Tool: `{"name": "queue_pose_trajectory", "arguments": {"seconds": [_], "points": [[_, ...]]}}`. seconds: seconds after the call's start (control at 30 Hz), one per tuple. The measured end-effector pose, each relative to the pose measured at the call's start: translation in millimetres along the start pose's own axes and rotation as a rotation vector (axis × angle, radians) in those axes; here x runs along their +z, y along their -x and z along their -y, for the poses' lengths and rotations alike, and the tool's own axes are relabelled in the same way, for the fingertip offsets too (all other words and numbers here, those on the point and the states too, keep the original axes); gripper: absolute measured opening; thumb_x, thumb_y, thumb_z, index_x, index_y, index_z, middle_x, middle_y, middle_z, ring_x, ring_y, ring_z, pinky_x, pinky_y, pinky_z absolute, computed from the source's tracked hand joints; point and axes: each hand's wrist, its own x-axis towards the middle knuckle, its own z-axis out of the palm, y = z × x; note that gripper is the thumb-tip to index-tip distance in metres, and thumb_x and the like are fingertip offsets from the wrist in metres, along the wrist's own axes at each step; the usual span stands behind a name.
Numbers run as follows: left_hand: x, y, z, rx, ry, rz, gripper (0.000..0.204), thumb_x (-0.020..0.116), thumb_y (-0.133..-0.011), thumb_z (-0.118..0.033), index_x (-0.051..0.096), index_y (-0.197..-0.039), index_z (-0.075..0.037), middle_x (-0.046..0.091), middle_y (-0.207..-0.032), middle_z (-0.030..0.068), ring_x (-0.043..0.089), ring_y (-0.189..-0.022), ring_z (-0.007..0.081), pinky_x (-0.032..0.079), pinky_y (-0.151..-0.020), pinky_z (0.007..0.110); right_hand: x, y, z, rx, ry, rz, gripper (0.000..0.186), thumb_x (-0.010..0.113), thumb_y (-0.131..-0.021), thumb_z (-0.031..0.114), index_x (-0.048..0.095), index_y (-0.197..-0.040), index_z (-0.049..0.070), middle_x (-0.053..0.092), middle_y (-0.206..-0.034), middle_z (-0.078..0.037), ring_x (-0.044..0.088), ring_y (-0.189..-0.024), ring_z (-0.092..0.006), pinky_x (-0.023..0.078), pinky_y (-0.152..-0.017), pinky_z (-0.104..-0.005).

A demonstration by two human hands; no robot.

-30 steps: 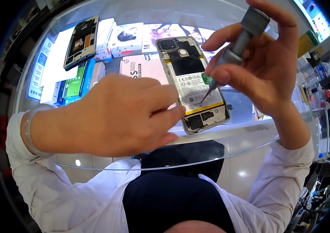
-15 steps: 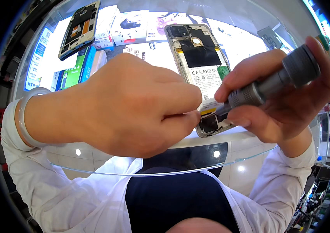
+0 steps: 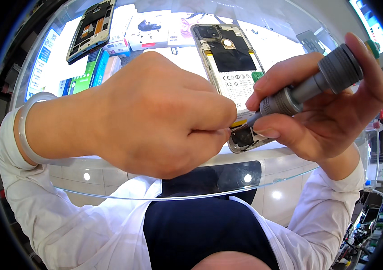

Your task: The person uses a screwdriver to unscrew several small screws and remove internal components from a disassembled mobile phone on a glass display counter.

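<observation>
An opened smartphone lies on the glass counter, its back cover off. Black film, a white battery and a camera block show inside it. My right hand grips a grey metal screwdriver, slanted with its narrow end down at the phone's lower part; the very tip is hard to see. The thumb and fingers close round its knurled collar. Curled beside the phone's lower left edge is my left hand, fingers closed. Its fingertips are turned away, so what they pinch, if anything, stays hidden.
A second opened phone lies at the far left, close to a green and blue box. Printed white boxes stand behind, under the glass as it seems. A grey flat piece sits far right. The counter's curved glass edge runs near my body.
The whole view has shifted a little, with the phone slightly higher in it. The screwdriver and my right hand have moved slightly left. My left hand keeps its closed pose by the phone.
</observation>
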Motion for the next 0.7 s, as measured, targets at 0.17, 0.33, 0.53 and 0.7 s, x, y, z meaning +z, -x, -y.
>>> {"name": "queue_pose_trajectory", "arguments": {"seconds": [0.17, 0.33, 0.53, 0.7], "points": [[3.0, 0.4, 1.7, 0.006, 0.004, -0.019, 0.036, 0.078, -0.077, -0.01, 0.048, -0.057, -0.007, 0.034, -0.05, -0.0003, 0.038, -0.036, 0.0144, 0.022, -0.034, 0.031, -5.9, -9.6, 10.1, -0.06, 0.233, 0.122, 0.112, 0.086, -0.074, 0.017, 0.002, -0.148, 0.014, 0.066, -0.092, -0.023, 0.069, -0.067, -0.0234, 0.058, -0.056, -0.028], [0.7, 0.9, 3.1, 0.066, 0.003, 0.03, 0.018, 0.075, -0.076, -0.005, 0.059, -0.068, -0.001, 0.049, -0.059, 0.0046, 0.047, -0.042, 0.0177, 0.03, -0.038, 0.033, -3.2, -5.7, 12.1, -0.092, 0.319, 0.106, 0.11, 0.086, -0.074, 0.02, 0.003, -0.146, 0.013, 0.067, -0.093, -0.022, 0.068, -0.066, -0.0221, 0.056, -0.054, -0.0273], [-10.8, 3.1, 5.8, 0.077, -0.056, 0.26, 0.01, 0.067, -0.076, -0.001, 0.067, -0.085, 0.004, 0.065, -0.09, 0.0122, 0.064, -0.074, 0.0252, 0.05, -0.062, 0.037, -1.2, -5.1, 16.1, -0.072, 0.273, 0.101, 0.103, 0.082, -0.078, 0.014, 0.003, -0.144, 0.013, 0.067, -0.098, -0.022, 0.07, -0.072, -0.0245, 0.058, -0.061, -0.0314], [6.6, 5.1, 6.0, 0.025, -0.206, 0.056, 0.006, 0.066, -0.071, -0.011, 0.062, -0.073, -0.007, 0.051, -0.075, 0.0047, 0.058, -0.064, 0.0212, 0.044, -0.051, 0.035, -0.5, -2.4, 17.4, -0.031, 0.151, 0.1, 0.097, 0.078, -0.081, 0.009, 0.003, -0.143, 0.014, 0.067, -0.101, -0.023, 0.071, -0.077, -0.0265, 0.06, -0.066, -0.0347]]}}
